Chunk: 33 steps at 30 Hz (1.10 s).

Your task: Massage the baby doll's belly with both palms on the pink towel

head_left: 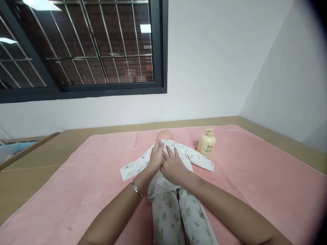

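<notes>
A baby doll (165, 135) lies on its back on a pink blanket (255, 177), dressed in a white printed shirt (196, 159) and matching trousers (189, 217). My left hand (155, 158) rests on the doll's chest, fingers pinching the shirt front near the collar. My right hand (173, 164) lies beside it on the chest, fingers spread over the shirt. A silver bangle (137, 189) circles my left wrist. The doll's arms are hidden inside the sleeves, which spread out to both sides.
A cream pump bottle (207, 144) stands upright on the blanket just right of the doll's shoulder. The blanket covers a tan table (35, 163) set against a white wall. A barred window (81, 44) is at the upper left.
</notes>
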### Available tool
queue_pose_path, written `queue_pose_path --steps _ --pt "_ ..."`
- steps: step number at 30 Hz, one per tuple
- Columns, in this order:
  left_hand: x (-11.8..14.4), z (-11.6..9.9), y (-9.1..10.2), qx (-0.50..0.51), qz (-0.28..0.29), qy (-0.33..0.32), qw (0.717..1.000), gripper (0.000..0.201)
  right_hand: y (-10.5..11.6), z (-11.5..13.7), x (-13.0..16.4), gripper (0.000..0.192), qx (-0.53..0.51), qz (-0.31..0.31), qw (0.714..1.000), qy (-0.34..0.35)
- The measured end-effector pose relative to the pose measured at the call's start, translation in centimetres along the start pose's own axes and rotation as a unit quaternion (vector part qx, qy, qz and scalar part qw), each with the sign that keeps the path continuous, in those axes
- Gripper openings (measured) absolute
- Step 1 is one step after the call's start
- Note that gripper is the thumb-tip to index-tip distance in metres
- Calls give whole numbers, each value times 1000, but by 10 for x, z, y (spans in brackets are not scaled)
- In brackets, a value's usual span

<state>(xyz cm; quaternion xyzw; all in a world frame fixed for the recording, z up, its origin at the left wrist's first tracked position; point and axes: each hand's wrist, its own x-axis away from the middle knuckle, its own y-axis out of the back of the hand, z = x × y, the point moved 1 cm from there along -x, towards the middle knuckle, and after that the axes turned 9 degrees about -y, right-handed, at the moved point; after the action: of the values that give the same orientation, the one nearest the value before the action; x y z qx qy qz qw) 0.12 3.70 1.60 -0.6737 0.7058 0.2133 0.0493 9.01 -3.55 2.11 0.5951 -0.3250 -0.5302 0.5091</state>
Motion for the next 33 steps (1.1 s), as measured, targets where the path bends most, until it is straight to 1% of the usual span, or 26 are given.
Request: queue_pose_path --steps 3,6,9,11,13,15,17,20,25,28,31,33 --pt "8 -2 -2 -105 15 -74 992 47 3 -10 -9 60 -30 22 999 8" --pt "18 -1 -4 -164 24 -126 978 49 0 -20 -17 66 -33 17 999 -7" --pt "24 0 -6 -208 40 -168 963 49 -5 -30 -26 59 -34 5 997 -65" --pt "25 1 -7 -237 46 -184 953 50 -8 -37 -33 54 -31 6 994 -104" --pt "26 1 -7 -252 46 -185 949 51 -11 -42 -37 50 -23 0 992 -120" --pt "27 0 -6 -255 49 -182 948 53 -14 -43 -39 48 -14 -20 992 -124" --pt "28 -2 -5 -253 48 -177 950 54 -16 -42 -37 48 -8 -39 991 -128" --pt "29 -2 -4 -239 40 -170 955 54 -18 -39 -30 49 -1 -47 990 -131" --pt "22 4 -1 -214 29 -149 965 53 -14 -29 -12 51 24 -52 995 -81" --pt "15 7 3 -208 20 -144 967 50 -9 -20 -2 53 31 -44 997 -57" --pt "9 10 6 -211 32 -161 964 44 -4 -17 1 52 8 -45 998 -48" --pt "7 12 6 -221 38 -166 960 42 -4 -21 -1 51 -24 -48 997 -48"
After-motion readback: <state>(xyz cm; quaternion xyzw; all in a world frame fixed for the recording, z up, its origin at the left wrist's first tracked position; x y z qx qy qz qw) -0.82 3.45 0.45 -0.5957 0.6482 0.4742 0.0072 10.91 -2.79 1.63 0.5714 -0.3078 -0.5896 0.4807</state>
